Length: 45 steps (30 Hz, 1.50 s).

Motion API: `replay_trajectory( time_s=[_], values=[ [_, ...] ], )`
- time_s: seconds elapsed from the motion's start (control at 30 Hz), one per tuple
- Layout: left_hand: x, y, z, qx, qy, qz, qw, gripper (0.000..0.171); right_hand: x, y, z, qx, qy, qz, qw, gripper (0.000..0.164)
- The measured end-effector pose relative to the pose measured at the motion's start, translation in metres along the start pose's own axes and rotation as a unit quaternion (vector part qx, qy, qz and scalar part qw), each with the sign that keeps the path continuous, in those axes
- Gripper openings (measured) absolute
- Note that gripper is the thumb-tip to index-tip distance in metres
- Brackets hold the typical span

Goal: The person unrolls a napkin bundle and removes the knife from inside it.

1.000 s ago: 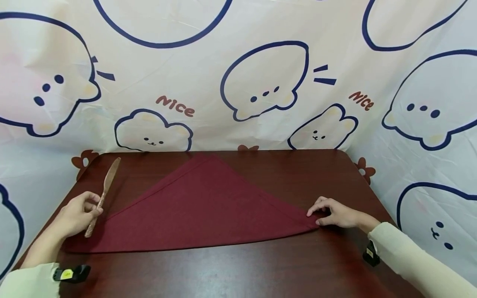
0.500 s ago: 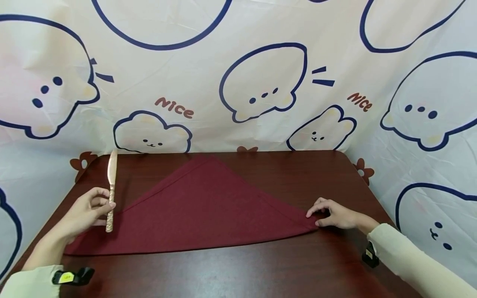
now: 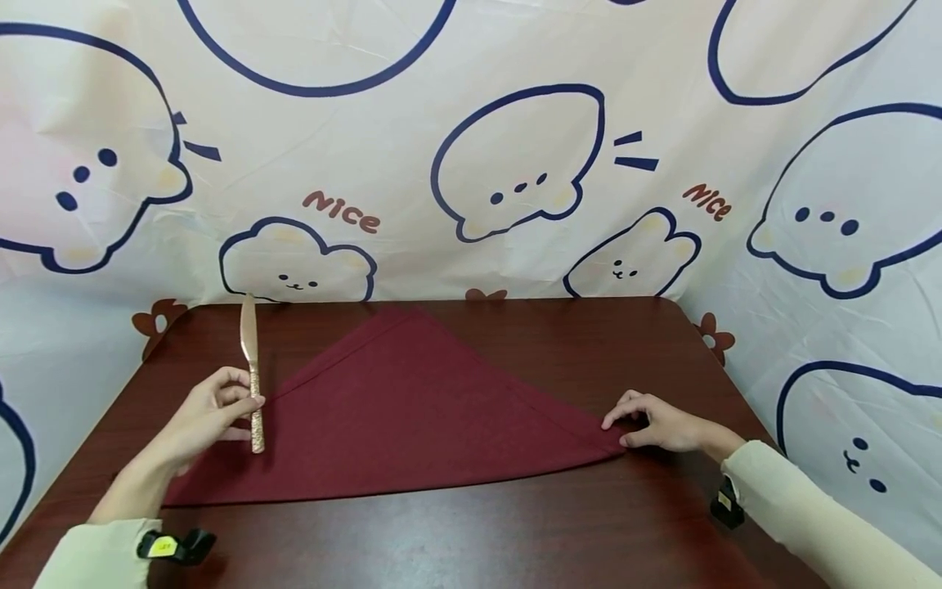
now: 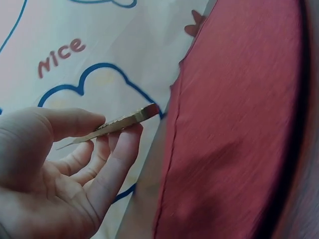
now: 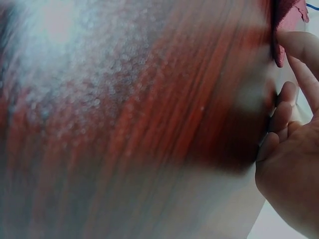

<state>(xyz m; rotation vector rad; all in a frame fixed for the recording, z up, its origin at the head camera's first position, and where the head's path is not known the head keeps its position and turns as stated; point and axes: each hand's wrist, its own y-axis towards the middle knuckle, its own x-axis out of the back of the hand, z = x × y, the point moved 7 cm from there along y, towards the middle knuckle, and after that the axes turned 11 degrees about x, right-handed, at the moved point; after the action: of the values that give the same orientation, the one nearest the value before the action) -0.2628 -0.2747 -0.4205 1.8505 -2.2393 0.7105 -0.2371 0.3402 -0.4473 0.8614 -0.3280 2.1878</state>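
Observation:
A dark red cloth napkin [image 3: 419,409], folded to a triangle, lies on the table with its point toward the back. My left hand [image 3: 209,413] pinches a gold table knife [image 3: 249,331] by its textured handle, above the napkin's left part, blade pointing away. In the left wrist view, thumb and fingers close on the knife [image 4: 127,120] from opposite sides, and the napkin [image 4: 224,119] spreads to its right. At the napkin's right corner, my right hand [image 3: 666,427] holds the tip between thumb and forefinger. The right wrist view catches just this corner [image 5: 288,20] by the thumb.
The glossy dark brown table [image 3: 456,540] reaches back to a pale curtain [image 3: 412,164] printed with cartoon outlines, which also hangs along both sides. Black wrist cameras sit on the left sleeve [image 3: 96,556] and the right sleeve [image 3: 809,507].
My left hand has carried the knife to the right, over the napkin, and turned it from a slant to nearly straight away from me. The right hand stays at the corner.

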Motion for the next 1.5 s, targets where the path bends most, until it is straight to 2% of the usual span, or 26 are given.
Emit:
replay_trajectory(
  time_s=[0.13, 0.3, 0.53, 0.87, 1.07, 1.5],
  values=[
    [-0.009, 0.002, -0.005, 0.000, -0.008, 0.009, 0.9999, 0.025, 0.000, 0.002, -0.001, -0.005, -0.002, 0.003, 1.000, 0.022],
    [-0.022, 0.001, -0.013, 0.001, -0.042, 0.022, 0.9989, 0.025, 0.000, 0.003, -0.001, -0.006, -0.002, 0.005, 1.000, 0.022],
    [-0.048, 0.004, -0.028, 0.015, -0.123, 0.043, 0.9914, 0.021, 0.004, -0.007, 0.002, -0.003, 0.000, 0.003, 1.000, 0.021],
    [-0.078, 0.015, -0.052, 0.031, -0.178, 0.058, 0.9818, 0.021, 0.004, -0.010, -0.002, -0.006, 0.004, 0.002, 1.000, 0.022],
    [-0.095, 0.017, -0.059, 0.033, -0.200, 0.068, 0.9769, 0.019, 0.000, -0.006, -0.001, -0.001, 0.007, 0.006, 1.000, 0.022],
    [-0.130, 0.033, -0.062, 0.062, -0.247, 0.051, 0.9658, 0.019, -0.001, 0.001, -0.001, 0.002, 0.004, 0.014, 1.000, 0.022]
  ],
)
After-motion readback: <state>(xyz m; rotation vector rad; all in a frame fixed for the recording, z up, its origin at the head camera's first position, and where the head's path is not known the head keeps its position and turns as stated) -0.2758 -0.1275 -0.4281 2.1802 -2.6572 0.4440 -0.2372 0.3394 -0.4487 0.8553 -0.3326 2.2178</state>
